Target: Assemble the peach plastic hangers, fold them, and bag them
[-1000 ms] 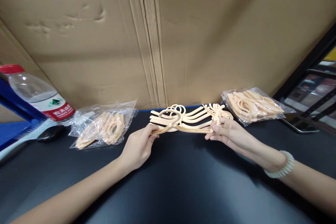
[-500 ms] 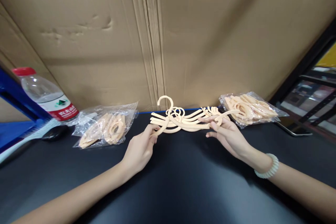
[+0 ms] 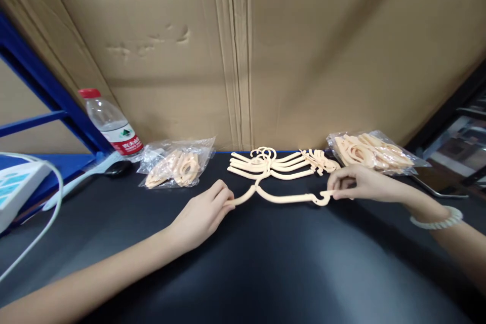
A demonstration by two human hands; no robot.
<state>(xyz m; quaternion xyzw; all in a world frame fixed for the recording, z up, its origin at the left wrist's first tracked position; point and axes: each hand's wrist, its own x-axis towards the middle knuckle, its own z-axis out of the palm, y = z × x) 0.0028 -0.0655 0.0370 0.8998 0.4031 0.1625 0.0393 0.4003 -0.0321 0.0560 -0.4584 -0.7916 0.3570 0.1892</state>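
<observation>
A cream plastic clothes hanger (image 3: 284, 198) lies low over the black table, its hook end pointing away towards a stack of similar hangers (image 3: 292, 164). My left hand (image 3: 207, 207) is closed on the end of its left arm, thumb and fingers pinched together. At the other end, my right hand (image 3: 353, 183) pinches a small hooked cream piece (image 3: 322, 198), which meets the tip of the hanger's right arm. Whether the two are joined there I cannot tell. Just beyond my right hand is a heap of small cream pieces (image 3: 319, 159).
Clear bags of cream parts lie at left (image 3: 176, 164) and right (image 3: 374, 152). A red-capped bottle (image 3: 114, 126), a dark object (image 3: 118, 168) and a white device with a cable (image 3: 17, 190) are at left. Cardboard (image 3: 322, 61) walls the back; a phone-like slab (image 3: 440, 187) lies right.
Both hands have brought the hanger down and nearer, off the stack behind it. My right hand has shifted outward from the arm to the hooked piece's outer end. The view has turned left.
</observation>
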